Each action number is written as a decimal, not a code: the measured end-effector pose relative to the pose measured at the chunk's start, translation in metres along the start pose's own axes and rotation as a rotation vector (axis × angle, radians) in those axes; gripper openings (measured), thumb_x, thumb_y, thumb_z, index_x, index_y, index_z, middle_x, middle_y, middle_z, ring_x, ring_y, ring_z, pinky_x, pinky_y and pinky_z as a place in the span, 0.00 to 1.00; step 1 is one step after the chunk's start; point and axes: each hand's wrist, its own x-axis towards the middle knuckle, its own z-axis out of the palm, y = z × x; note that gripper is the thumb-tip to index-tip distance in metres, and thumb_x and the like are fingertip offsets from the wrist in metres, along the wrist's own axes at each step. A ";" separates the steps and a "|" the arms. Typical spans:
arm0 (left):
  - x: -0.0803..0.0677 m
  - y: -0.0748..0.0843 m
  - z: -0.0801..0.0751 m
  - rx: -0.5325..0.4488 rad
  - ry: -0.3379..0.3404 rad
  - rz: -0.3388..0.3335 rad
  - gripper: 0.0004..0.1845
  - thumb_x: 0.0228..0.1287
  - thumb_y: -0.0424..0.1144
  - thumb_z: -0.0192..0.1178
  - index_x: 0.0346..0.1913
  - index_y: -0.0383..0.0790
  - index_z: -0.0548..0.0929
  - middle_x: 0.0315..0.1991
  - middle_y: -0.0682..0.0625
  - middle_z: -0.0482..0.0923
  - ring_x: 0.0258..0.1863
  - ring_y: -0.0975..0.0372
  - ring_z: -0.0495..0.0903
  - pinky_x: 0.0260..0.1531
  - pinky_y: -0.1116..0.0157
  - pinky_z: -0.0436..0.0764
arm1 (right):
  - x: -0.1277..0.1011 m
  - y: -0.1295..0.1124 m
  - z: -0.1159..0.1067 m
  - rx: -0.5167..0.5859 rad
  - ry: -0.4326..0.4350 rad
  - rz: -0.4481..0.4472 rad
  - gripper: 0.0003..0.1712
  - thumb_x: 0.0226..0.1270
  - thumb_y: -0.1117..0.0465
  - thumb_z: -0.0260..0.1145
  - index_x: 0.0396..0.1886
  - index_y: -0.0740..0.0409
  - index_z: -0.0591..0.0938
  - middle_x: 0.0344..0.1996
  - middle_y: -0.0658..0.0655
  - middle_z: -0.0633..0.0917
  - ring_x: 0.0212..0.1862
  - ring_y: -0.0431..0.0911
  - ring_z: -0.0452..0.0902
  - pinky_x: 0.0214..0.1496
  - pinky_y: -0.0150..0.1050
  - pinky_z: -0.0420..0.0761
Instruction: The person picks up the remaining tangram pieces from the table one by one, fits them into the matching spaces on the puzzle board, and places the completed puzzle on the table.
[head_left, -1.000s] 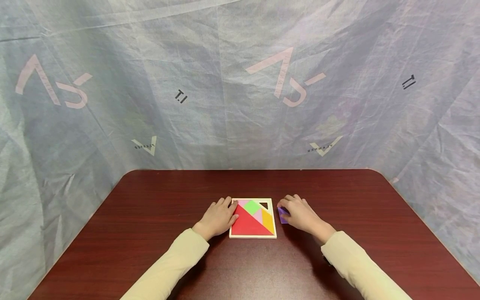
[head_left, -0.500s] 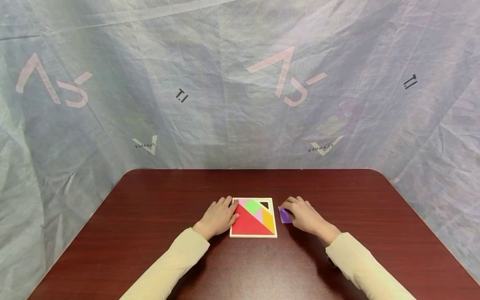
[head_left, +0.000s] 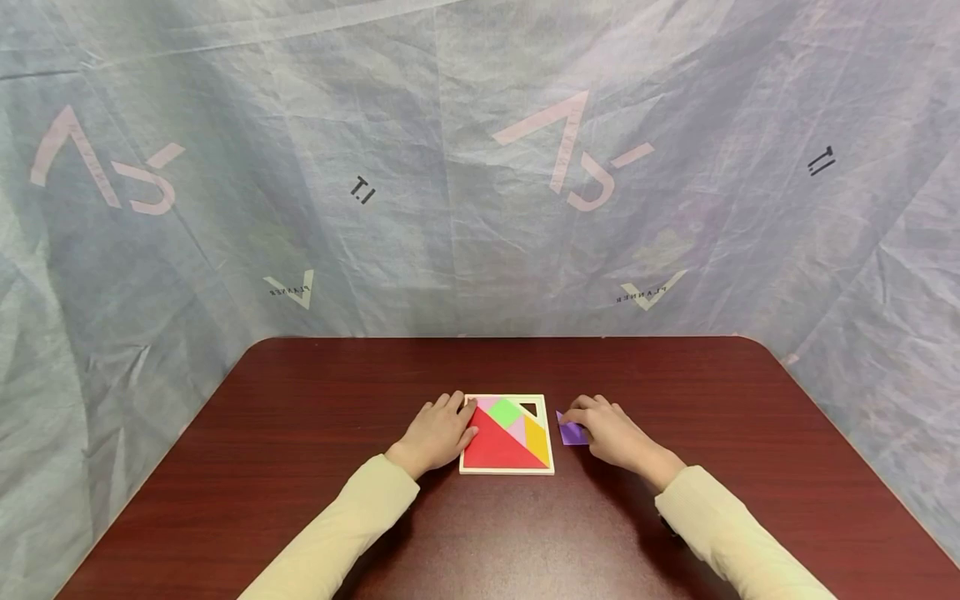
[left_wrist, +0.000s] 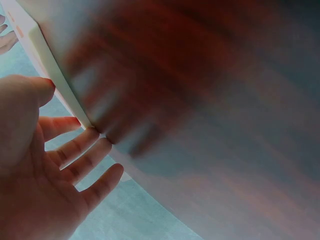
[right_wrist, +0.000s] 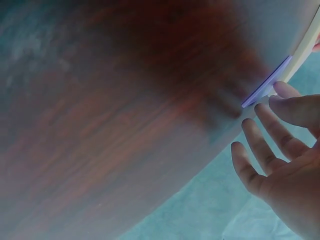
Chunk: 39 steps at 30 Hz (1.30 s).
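Note:
A square wooden puzzle tray lies mid-table, filled with red, green, pink and yellow flat pieces; a small triangular gap shows at its far right corner. My left hand rests flat against the tray's left edge, and the left wrist view shows its fingers straight against the pale tray rim. A purple flat piece lies on the table just right of the tray. My right hand touches it with straight fingertips; the purple piece is seen edge-on there.
The dark red table has rounded far corners and bare wood on both sides of the tray. A wrinkled grey printed cloth hangs behind and around the table.
My right hand has drawn slightly right and back, uncovering more of the purple piece, which shifted a little right. The left hand and tray stayed put.

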 end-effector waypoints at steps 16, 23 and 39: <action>-0.001 -0.001 0.000 -0.019 -0.001 -0.004 0.24 0.65 0.50 0.50 0.60 0.40 0.72 0.51 0.44 0.70 0.49 0.54 0.71 0.44 0.57 0.74 | -0.002 0.003 0.000 -0.008 -0.006 -0.006 0.23 0.51 0.77 0.60 0.46 0.55 0.82 0.46 0.57 0.79 0.47 0.53 0.73 0.44 0.56 0.73; -0.001 0.000 -0.001 -0.024 -0.008 -0.003 0.24 0.66 0.50 0.50 0.60 0.40 0.72 0.52 0.44 0.69 0.50 0.54 0.70 0.44 0.57 0.74 | -0.002 0.005 0.001 -0.016 -0.022 -0.006 0.22 0.50 0.77 0.61 0.47 0.59 0.81 0.50 0.58 0.78 0.50 0.54 0.73 0.46 0.55 0.73; 0.000 -0.001 -0.002 -0.032 -0.011 -0.004 0.24 0.66 0.50 0.50 0.60 0.40 0.72 0.52 0.43 0.69 0.50 0.54 0.70 0.45 0.57 0.74 | -0.002 0.006 -0.001 -0.036 -0.015 0.006 0.18 0.52 0.72 0.63 0.45 0.60 0.81 0.48 0.60 0.79 0.49 0.56 0.73 0.48 0.59 0.72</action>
